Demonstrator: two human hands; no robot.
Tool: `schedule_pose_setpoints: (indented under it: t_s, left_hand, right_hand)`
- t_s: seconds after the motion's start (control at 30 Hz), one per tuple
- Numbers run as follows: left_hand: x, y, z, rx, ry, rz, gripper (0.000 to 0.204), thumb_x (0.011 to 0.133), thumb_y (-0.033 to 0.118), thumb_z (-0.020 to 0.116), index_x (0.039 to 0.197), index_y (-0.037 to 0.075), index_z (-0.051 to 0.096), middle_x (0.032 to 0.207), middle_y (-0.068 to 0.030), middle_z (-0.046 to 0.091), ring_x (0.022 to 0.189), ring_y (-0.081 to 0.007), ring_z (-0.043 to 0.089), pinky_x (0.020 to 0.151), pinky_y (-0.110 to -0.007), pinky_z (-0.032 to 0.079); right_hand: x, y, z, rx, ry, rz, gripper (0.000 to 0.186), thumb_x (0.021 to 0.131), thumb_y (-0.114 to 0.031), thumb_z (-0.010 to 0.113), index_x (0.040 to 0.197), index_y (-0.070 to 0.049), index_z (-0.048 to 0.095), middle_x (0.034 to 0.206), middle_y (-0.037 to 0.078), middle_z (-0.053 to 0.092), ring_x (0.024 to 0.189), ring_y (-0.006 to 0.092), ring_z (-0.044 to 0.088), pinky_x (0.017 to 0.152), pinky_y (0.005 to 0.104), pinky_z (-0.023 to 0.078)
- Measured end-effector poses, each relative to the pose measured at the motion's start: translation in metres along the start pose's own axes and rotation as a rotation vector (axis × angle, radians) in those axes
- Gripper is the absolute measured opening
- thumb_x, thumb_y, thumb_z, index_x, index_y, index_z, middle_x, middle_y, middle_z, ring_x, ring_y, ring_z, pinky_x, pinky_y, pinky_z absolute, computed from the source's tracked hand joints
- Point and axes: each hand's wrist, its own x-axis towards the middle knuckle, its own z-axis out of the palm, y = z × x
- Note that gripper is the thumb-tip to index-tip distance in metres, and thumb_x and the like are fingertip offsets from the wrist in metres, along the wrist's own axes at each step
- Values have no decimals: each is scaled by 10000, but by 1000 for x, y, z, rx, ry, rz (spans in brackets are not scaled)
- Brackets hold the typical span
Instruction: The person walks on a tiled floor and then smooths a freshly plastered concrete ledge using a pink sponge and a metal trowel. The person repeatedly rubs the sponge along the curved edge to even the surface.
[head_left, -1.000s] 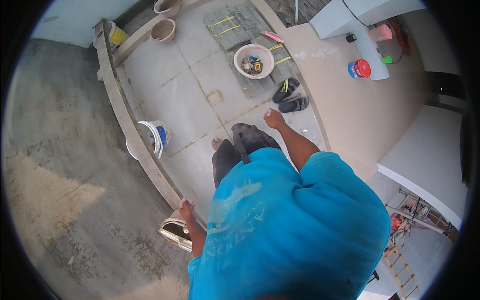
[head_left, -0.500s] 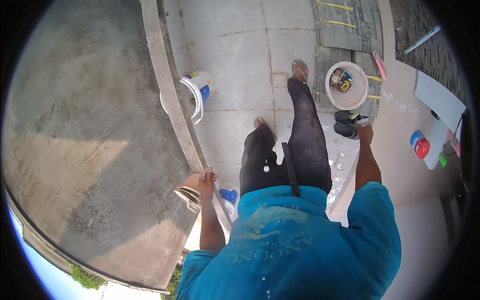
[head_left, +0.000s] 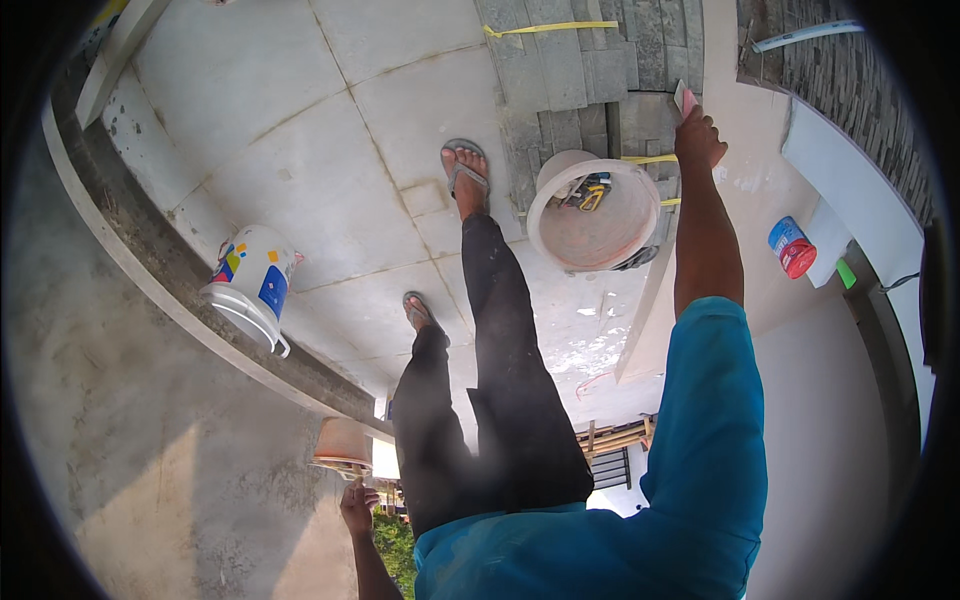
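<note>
Pink tool shows just ahead-right of the tub, w/ R hand at its near end: fingers curled, but can't tell if they're clamped on it or only touching. L hand hangs well apart, behind-left of tub, half-open, nothing seen in it. Main risk, I'd say: poor grip b/c the hand hides part of the tool, so it could slip onto the grey slabs ahead of tub. Forearm runs close along tub's R side in view; a low swing back might knock the rim & shift the loose tools inside. Yellow strap at tub's R side is prob. a snag for fingers. Slab edges look uneven, so poss. scraped knuckles. R foot, left of tub, is nr the slabs: stubbed toe if it steps wide. Room: tiled floor left of tub gives the most space; right of tub, beige surface likely limits the elbow. White bucket is well left of tub, by the concrete ledge; drop beyond can't be judged.
</note>
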Motion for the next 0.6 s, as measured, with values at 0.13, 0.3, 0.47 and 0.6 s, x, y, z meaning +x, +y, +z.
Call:
schedule_pose_setpoints:
  t_s: [0.13, 0.3, 0.47, 0.6]
  left_hand:
    - [6, 5, 15, 49, -8, 51, 259, 1059, 217, 562, 1214, 24, 637, 846, -76, 686, 712, -146, 673, 646, -278, 556]
    - [12, 3, 40, 52, -115, 177, 264, 1051, 197, 554, 1217, 11, 639, 859, -85, 693, 735, -150, 681, 661, -289, 566]
    - [18, 26, 81, -99, -249, 450, 347, 1062, 244, 579, 1303, -1, 624, 950, -84, 699, 829, -152, 678, 785, -296, 573]
    - [-29, 70, 119, -406, -367, 570, 478, 1093, 364, 516, 1368, -24, 565, 978, -106, 693, 861, -186, 687, 813, -331, 583]
  right_hand:
    - [5, 0, 8, -114, 55, -100, 140, 1053, -252, 482, 1140, -206, 581, 1044, -14, 688, 957, 201, 727, 779, 492, 555]
    - [-38, 30, -48, 353, 319, 44, 163, 969, -270, 631, 1075, -169, 557, 944, 23, 648, 895, 251, 716, 704, 474, 540]
    - [-139, 31, -181, 1216, 311, -84, 256, 945, -229, 707, 958, -48, 527, 851, 129, 621, 849, 341, 687, 703, 466, 513]
    - [-297, 4, -284, 1393, 372, -773, 268, 868, -163, 764, 1026, -6, 614, 986, 143, 595, 821, 299, 637, 718, 385, 540]
